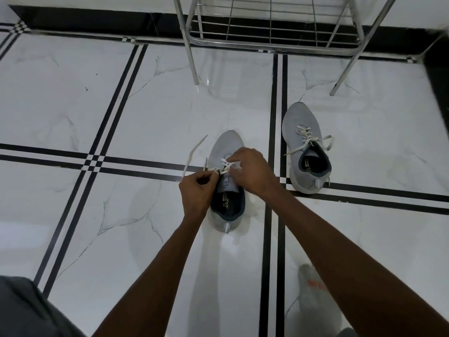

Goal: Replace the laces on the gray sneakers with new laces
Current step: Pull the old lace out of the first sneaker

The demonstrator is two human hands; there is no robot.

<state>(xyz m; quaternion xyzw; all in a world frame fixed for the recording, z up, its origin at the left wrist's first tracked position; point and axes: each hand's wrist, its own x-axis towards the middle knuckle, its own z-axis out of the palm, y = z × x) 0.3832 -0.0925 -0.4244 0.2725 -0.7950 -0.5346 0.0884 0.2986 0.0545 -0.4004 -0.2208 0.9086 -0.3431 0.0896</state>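
Two gray sneakers stand on the white tiled floor, toes pointing away from me. The nearer sneaker (224,152) is in the middle, partly threaded with a white lace (194,149) whose loose end trails off to the left. My left hand (195,194) pinches the lace at the shoe's left eyelets. My right hand (252,172) is curled over the lace rows on the shoe's right side and holds the lace there. The second sneaker (305,142) stands to the right, fully laced in white, with its ends loose.
A metal wire rack (267,37) stands on thin legs at the back, just beyond the shoes. A black skirting runs along the far wall. My foot in a white sock (312,283) is at the lower right, and dark cloth lies at the lower left corner.
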